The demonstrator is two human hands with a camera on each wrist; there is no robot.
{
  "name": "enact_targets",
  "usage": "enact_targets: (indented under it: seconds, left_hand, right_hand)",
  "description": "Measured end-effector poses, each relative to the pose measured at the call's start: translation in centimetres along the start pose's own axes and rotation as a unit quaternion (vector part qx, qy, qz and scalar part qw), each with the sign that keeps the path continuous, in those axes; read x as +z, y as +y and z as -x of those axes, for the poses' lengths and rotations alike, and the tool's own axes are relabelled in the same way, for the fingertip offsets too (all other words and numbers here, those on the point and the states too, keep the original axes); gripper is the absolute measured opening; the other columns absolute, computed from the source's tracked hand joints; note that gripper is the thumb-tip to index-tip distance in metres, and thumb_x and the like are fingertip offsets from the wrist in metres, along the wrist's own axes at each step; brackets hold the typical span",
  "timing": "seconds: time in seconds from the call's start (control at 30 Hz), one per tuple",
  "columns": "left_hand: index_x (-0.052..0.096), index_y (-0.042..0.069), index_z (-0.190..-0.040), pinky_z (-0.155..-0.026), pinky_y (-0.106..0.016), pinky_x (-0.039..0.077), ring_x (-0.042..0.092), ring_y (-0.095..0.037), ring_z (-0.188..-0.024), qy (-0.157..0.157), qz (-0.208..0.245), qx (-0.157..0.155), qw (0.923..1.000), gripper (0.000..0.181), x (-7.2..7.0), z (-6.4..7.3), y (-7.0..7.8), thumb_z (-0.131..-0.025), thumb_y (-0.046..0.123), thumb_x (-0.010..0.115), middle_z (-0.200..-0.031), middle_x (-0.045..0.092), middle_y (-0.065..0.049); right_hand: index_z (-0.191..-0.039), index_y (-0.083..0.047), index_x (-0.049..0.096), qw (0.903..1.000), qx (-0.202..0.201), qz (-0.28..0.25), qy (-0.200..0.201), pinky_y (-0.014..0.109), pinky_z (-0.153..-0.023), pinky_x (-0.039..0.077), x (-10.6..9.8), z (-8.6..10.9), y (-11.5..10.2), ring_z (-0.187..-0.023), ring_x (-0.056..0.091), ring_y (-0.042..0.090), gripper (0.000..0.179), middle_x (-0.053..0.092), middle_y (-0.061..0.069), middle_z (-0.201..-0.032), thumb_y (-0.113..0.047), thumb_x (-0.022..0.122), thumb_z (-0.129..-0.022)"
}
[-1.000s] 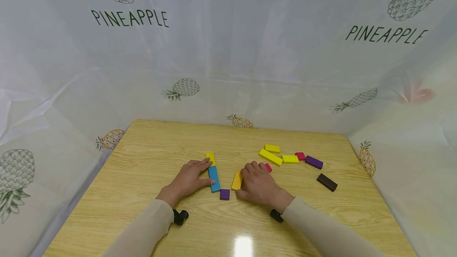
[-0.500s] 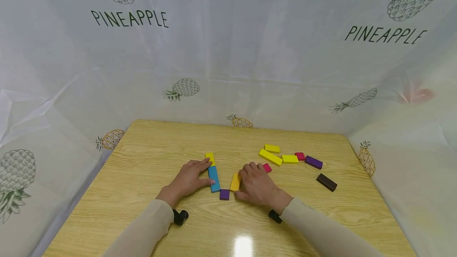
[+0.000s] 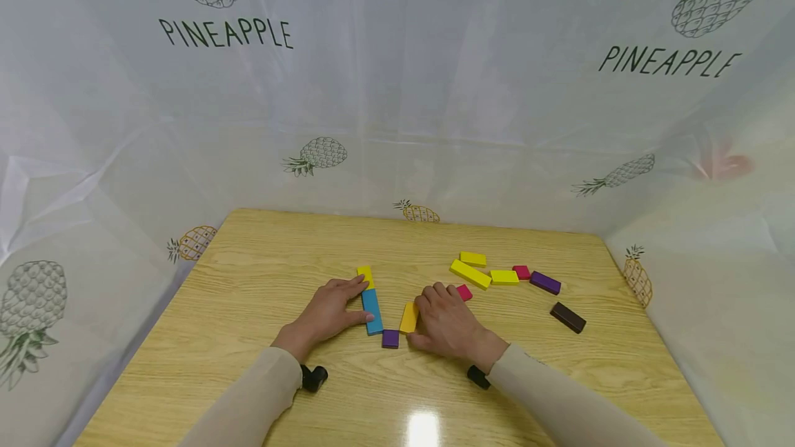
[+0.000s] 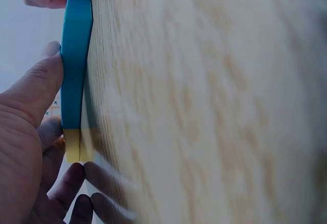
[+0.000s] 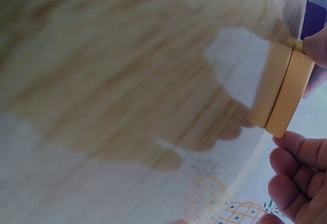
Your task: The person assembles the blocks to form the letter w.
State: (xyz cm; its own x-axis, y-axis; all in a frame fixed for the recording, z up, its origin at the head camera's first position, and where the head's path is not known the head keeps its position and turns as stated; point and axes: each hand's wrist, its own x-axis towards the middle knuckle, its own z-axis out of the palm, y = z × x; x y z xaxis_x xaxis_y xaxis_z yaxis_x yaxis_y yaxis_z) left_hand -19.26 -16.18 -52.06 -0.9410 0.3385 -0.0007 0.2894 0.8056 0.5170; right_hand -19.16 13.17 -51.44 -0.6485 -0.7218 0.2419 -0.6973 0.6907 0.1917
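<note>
My left hand [image 3: 326, 310] lies beside two blocks set end to end. Its thumb touches the blue block [image 3: 373, 309], and its fingers reach the short yellow block [image 3: 365, 272] at the far end. Just off the blue block's near end sits a small purple block [image 3: 390, 339]. On the other side my right hand [image 3: 452, 321] pinches an orange-yellow block [image 3: 408, 317] endwise between thumb and index finger. The right wrist view shows that same orange-yellow block [image 5: 290, 93] low on the table, its near end close to the purple block [image 5: 313, 17].
A small red block [image 3: 464, 292] lies behind my right hand. Farther back right are several yellow blocks [image 3: 470, 273], another red block [image 3: 522, 272], a long purple block [image 3: 546, 283] and a dark brown block [image 3: 568, 317]. A pineapple-print sheet [image 3: 397, 88] hangs around the wooden table [image 3: 292, 247].
The right hand has slid the orange-yellow block slightly left and nearer, up to the small purple block, then stayed there. The left hand keeps its place.
</note>
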Motion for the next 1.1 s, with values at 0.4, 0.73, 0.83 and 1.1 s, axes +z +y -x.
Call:
enact_targets:
  seconds: [0.4,0.73,0.83,1.1]
  left_hand:
    - [0.053,0.017,-0.158,-0.123,-0.061,0.033,0.042,-0.034,-0.150,0.004,-0.002,0.001,1.0000,0.075,0.0,0.1,0.2,-0.095,0.052,0.076,-0.167,0.044,0.000]
    - [0.052,0.018,-0.158,-0.123,-0.061,0.032,0.042,-0.033,-0.151,0.001,-0.004,0.001,1.0000,0.076,0.1,0.1,0.1,-0.095,0.052,0.076,-0.168,0.043,0.001]
    - [0.051,0.018,-0.159,-0.123,-0.061,0.032,0.041,-0.033,-0.151,0.000,-0.001,0.001,1.0000,0.076,0.1,0.1,0.1,-0.095,0.052,0.076,-0.168,0.042,0.001]
    - [0.050,0.019,-0.159,-0.124,-0.060,0.031,0.041,-0.032,-0.152,-0.002,-0.003,-0.003,1.0000,0.076,0.1,0.1,0.1,-0.095,0.052,0.075,-0.169,0.041,0.003]
  right_hand:
    - [-0.110,-0.008,0.068,0.9999,0.008,-0.008,-0.004,0.031,-0.076,0.035,-0.2,0.1,0.0,-0.091,0.049,0.021,0.063,0.063,0.004,-0.105,-0.068,0.066,-0.091]
    - [-0.113,-0.008,0.069,0.9990,0.019,-0.033,0.024,0.034,-0.079,0.037,-0.6,0.7,0.8,-0.094,0.051,0.024,0.059,0.063,0.005,-0.108,-0.062,0.069,-0.090]
    - [-0.117,-0.005,0.069,0.9977,0.042,-0.043,0.030,0.039,-0.083,0.042,-0.8,1.3,1.6,-0.099,0.054,0.027,0.058,0.064,0.008,-0.111,-0.057,0.070,-0.091]
    - [-0.109,-0.005,0.064,0.9926,0.113,-0.028,0.036,0.047,-0.087,0.044,-1.1,4.1,5.1,-0.098,0.052,0.031,0.048,0.062,0.011,-0.107,-0.049,0.074,-0.093]
